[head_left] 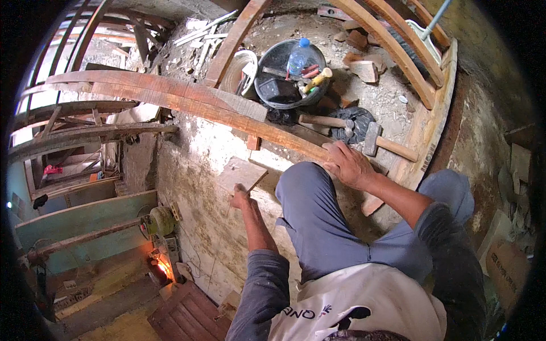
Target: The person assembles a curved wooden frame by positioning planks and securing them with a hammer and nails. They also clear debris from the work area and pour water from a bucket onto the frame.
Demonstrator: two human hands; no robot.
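My left hand [241, 196] grips the lower edge of a flat, pale brown square board [242, 173], held out to the left of my knee. My right hand [350, 165] is closed round the near end of a long wooden beam [187, 108], which runs off to the far left. Under that beam, a short wood block [253, 142] shows near the board. Just beyond my right hand lie a sledgehammer [372, 139] with a wooden handle and another hammer [324, 120] beside a black plastic bag [359, 122].
A dark bucket [266, 95] holds a water bottle [301, 55] and several tools. A white pail [247, 73] stands beside it. Curved wooden beams [392, 48] cross the rubble, with broken bricks [364, 69] at the back. Down at the left are a motor-like machine [161, 221] and a brown panelled door [187, 312].
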